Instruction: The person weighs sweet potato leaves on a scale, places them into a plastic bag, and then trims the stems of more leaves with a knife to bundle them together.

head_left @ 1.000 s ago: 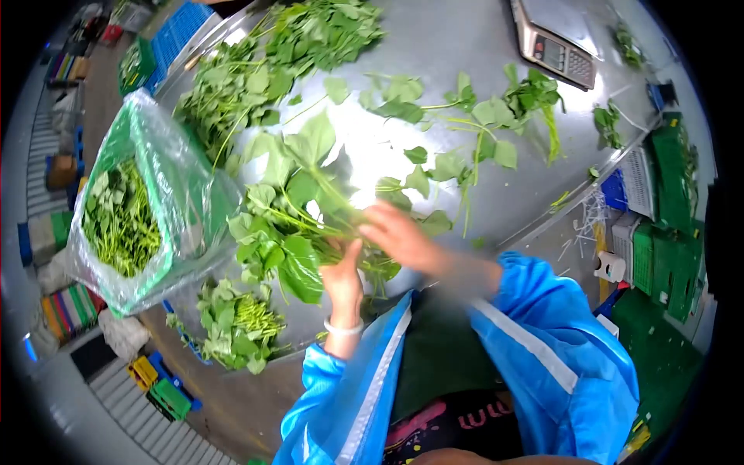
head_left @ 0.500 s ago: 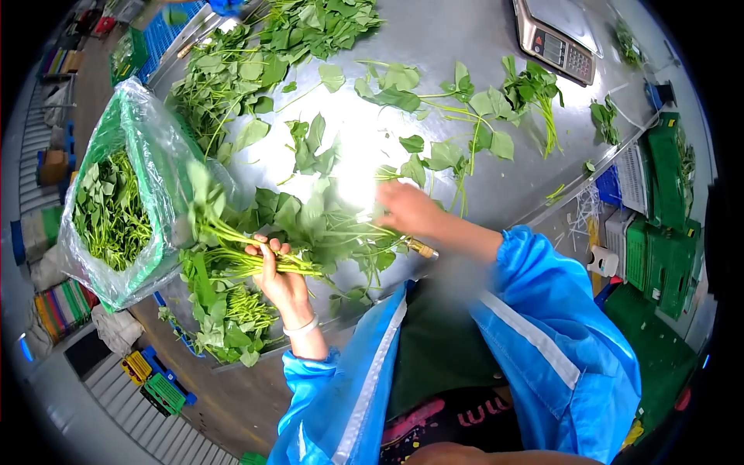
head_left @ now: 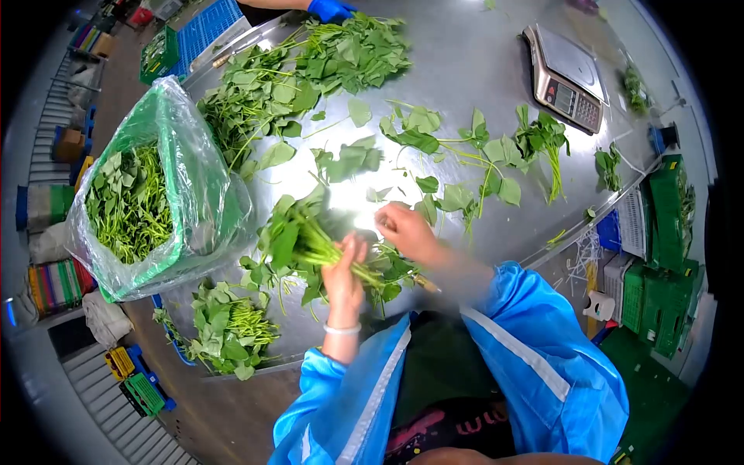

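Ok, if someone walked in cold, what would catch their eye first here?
The bunch of leafy greens at the centre, clasped by its stems in the left hand, the right hand close beside it. To its left stands a green plastic bag stuffed with more greens, and a weighing scale sits at the far right of the steel table.

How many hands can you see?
3. The left hand grips a leafy green bunch, the right hand is beside it, and a co-worker's blue-gloved hand is at the top edge.
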{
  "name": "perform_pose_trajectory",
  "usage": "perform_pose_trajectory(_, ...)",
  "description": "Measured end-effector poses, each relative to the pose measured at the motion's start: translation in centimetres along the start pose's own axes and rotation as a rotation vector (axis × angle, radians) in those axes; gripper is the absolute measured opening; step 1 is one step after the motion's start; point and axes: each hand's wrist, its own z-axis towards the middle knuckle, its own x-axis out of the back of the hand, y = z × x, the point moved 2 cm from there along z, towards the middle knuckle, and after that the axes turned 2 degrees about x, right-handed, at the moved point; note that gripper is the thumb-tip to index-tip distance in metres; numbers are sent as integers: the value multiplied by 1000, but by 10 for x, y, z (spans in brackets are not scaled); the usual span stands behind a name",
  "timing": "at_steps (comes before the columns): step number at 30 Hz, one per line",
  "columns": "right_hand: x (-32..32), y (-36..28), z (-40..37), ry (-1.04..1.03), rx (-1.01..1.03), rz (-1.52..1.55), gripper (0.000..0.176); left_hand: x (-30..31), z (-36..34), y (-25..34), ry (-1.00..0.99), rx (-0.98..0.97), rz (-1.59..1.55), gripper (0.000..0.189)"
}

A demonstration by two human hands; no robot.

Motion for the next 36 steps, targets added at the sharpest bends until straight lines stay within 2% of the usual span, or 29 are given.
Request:
perform_pose_trajectory(2, -1, -16, -14, -107, 27, 29, 19, 3, 12, -11, -87, 76, 8, 19)
perform_pose_trajectory(4, -7, -23, -25, -113, 70, 50, 18, -2, 11, -17, -52, 119, 71, 14)
perform_pose_trajectory(6, -8, -25, -36, -121, 91, 78, 19, 4, 17, -18, -216, 136, 134, 16)
perform_pose_trajectory(8, 0, -26, -39, -159, 251, 126, 19, 6, 13, -17, -196, 136, 108, 18)
perform_pose_trajectory(9, 7, -29, -45, -255, 145, 306, 18, 5, 15, -19, -97, 106, 14, 17)
perform_pose_trajectory(10, 19, -36, -51, -253, 138, 313, 18, 7, 16, -12, -37, 65, 28, 19)
perform_pose_trajectory(12, 37, -40, -60, -176, -275, 923, 17, 6, 20, 5, 2, -88, -63, 18)
perform_pose_trajectory(13, 36, -36, -56, -54, -268, 960, 19, 2, 18, 12, -40, -110, -70, 18)
perform_pose_trajectory(14, 29, -25, -53, -52, -268, 958, 19, -2, 13, 14, -42, -108, -70, 18)
perform_pose_trajectory(16, 12, 3, -46, -71, -427, 722, 23, -15, 4, 14, -172, -82, 6, 19)
perform_pose_trajectory(17, 6, 4, -42, -172, -421, 762, 25, -21, -1, 12, -187, -71, 60, 20)
perform_pose_trajectory(18, 7, -8, -37, -168, -420, 765, 25, -33, -10, 12, -218, -84, 75, 20)
perform_pose_trajectory(20, 5, -32, -32, -186, -546, 858, 21, -30, -12, 1, -194, -78, 116, 21)
perform_pose_trajectory(22, -15, -17, -34, -178, -562, 988, 22, -28, -17, -4, -226, -76, 134, 22)
perform_pose_trajectory(25, -20, -8, -33, 120, -481, 1077, 15, -24, -18, -12, -146, -200, 240, 22)
perform_pose_trajectory(26, -17, -9, -32, 119, -486, 1078, 15, -30, -22, -8, -143, -198, 241, 22)
perform_pose_trajectory(28, -9, -7, -30, 214, -566, 1589, 10, -35, -27, 3, -22, -135, 122, 20)
perform_pose_trajectory(29, -8, 7, -34, 145, -490, 1883, 12, -15, -11, 3, -58, -188, 14, 18)
perform_pose_trajectory(30, 7, 12, -36, 140, -498, 1884, 12, 1, 2, 11, -61, -190, -9, 15)
perform_pose_trajectory(32, 41, 14, -37, 152, -408, 1478, 20, 19, 16, 35, 42, -276, -132, 14)
perform_pose_trajectory(33, 41, 20, -40, 144, -407, 1479, 20, 21, 16, 44, 3, -265, -141, 15)
perform_pose_trajectory(35, 35, 28, -48, -170, -245, 379, 34, 21, 14, 53, -99, -216, -162, 21)
perform_pose_trajectory(36, 34, 26, -51, -164, -246, 380, 34, 21, 12, 52, -103, -213, -158, 21)
